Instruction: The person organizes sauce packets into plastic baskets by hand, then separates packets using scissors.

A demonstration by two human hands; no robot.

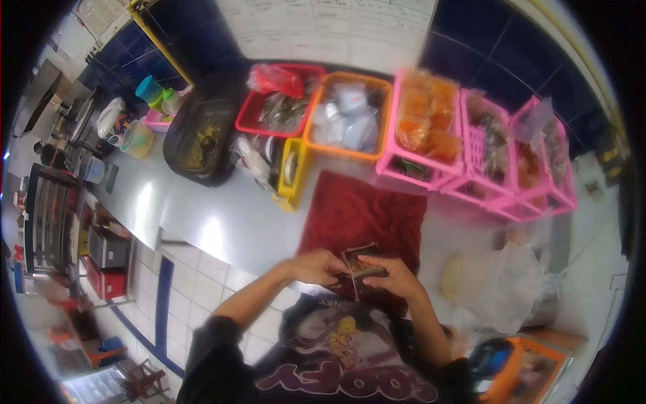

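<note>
A small, squarish brown packet (354,259) with pale edges is held in front of my chest, above the dark red cloth (363,209). My right hand (392,274) grips it from the right, with fingers across its face. My left hand (319,267) is closed at its lower left edge, fingers pinched together. A darker flap or part of the packet hangs below the hands, partly hidden by them. Blur keeps its exact kind and contents from showing.
On the steel counter (215,229) stand a black tub (176,145), a red basket (245,121), an orange basket (348,156) with plastic packs, a yellow tape dispenser (290,192) and pink baskets (420,170) of bagged food. At right sits a large whitish bag (494,286).
</note>
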